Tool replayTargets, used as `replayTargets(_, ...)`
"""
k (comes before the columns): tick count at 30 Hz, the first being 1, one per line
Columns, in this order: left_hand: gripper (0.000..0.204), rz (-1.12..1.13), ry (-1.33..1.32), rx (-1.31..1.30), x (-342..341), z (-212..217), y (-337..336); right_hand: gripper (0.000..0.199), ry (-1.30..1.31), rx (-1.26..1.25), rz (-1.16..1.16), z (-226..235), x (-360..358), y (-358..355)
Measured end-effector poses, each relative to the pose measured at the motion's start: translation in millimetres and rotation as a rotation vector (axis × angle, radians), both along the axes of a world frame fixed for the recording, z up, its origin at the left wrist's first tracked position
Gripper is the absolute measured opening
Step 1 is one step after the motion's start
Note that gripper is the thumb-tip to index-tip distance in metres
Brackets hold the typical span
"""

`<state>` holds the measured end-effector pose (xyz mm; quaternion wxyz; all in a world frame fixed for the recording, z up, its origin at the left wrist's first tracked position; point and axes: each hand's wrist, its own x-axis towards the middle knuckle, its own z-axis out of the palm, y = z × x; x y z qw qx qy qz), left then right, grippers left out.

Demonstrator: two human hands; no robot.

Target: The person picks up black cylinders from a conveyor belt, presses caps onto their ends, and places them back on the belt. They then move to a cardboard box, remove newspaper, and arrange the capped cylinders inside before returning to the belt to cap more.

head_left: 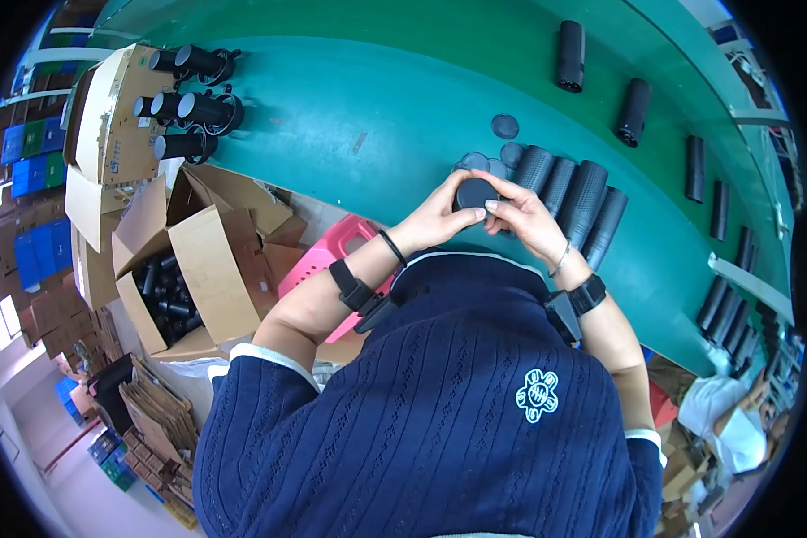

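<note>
Both my hands are closed round a black round piece, seen flat face up in front of my chest. My left hand [446,210] grips its left side with the thumb along the lower rim. My right hand [522,218] pinches its right side, thumb pressed on the edge. Whether the black round piece [475,192] is a thin disc or the end of a cylinder is hidden by my fingers. Just beyond lie several thin dark discs [505,125] on the table. Several black textured cylinders [583,199] lie side by side to the right of my right hand.
The green table [332,117] bears black cylindrical parts with rings [208,109] at the far left. On a green strip beyond stand more black cylinders [570,56]. An open carton [211,269] of black parts and a pink basket [336,247] are at the left. Another person [726,417] is at the right.
</note>
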<state>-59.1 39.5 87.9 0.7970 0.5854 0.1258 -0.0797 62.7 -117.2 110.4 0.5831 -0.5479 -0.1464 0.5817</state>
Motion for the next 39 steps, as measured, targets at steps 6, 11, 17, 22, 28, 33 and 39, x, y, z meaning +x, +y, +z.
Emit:
replayTargets(6,0.049,0.009,-0.053,-0.031,-0.7,-10.7,4.8,0.042,-0.146,0.098,-0.031,-4.3,-7.6,4.5)
replayTargets(11,0.067,0.016,-0.231,0.326,9.6,-4.7,6.4,0.045,0.044,0.054,-0.033,-11.1,13.7,2.0)
replayTargets(17,0.071,0.035,-0.259,0.434,15.0,6.5,4.4,0.067,-0.324,0.206,-0.092,8.5,-0.1,2.9)
replayTargets(22,0.076,0.032,-0.321,0.605,16.4,15.7,3.3,0.065,-0.559,0.076,0.041,23.3,8.8,-3.2)
replayTargets(28,0.088,-0.038,-0.305,0.482,36.4,17.0,9.2,0.069,-0.212,0.225,-0.233,28.1,22.4,-10.2)
replayTargets(33,0.083,0.150,0.074,0.160,115.6,-12.7,54.6,0.051,-0.571,-0.086,-0.525,20.4,50.2,-53.6)
replayTargets(39,0.096,0.265,0.286,0.857,270.7,-38.8,100.1,0.089,-1.087,-0.662,-0.530,-22.3,54.2,-115.4)
